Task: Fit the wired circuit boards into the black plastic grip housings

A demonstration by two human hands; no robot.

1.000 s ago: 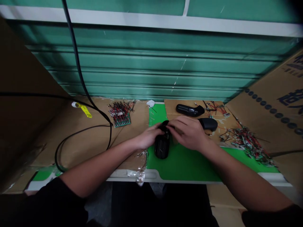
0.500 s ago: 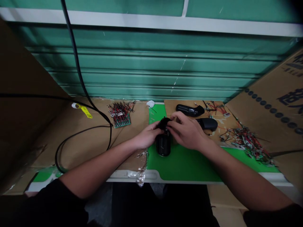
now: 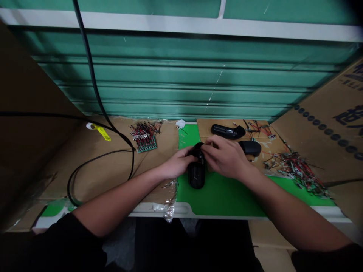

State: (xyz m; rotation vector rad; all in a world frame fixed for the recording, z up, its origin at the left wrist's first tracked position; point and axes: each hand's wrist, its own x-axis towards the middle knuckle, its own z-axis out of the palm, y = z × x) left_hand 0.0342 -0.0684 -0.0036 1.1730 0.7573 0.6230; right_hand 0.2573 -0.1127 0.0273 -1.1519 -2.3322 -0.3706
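A black plastic housing [image 3: 196, 174], rounded and shiny, stands on the green mat [image 3: 224, 194] at the middle of the bench. My left hand [image 3: 177, 163] grips its upper left side with curled fingers. My right hand [image 3: 225, 156] covers its top from the right, fingers closed in a pinch at the upper end. What the fingertips hold there is hidden.
Two more black housings [image 3: 228, 132] [image 3: 250, 147] lie behind my right hand on cardboard. A heap of red and green wired parts [image 3: 297, 170] spreads at the right. A small circuit board with wires [image 3: 144, 136] lies at the left, beside a looping black cable [image 3: 99, 158].
The black housing has shifted slightly under my hands and my right fingers have closed lower over its top. My arms stay in place.
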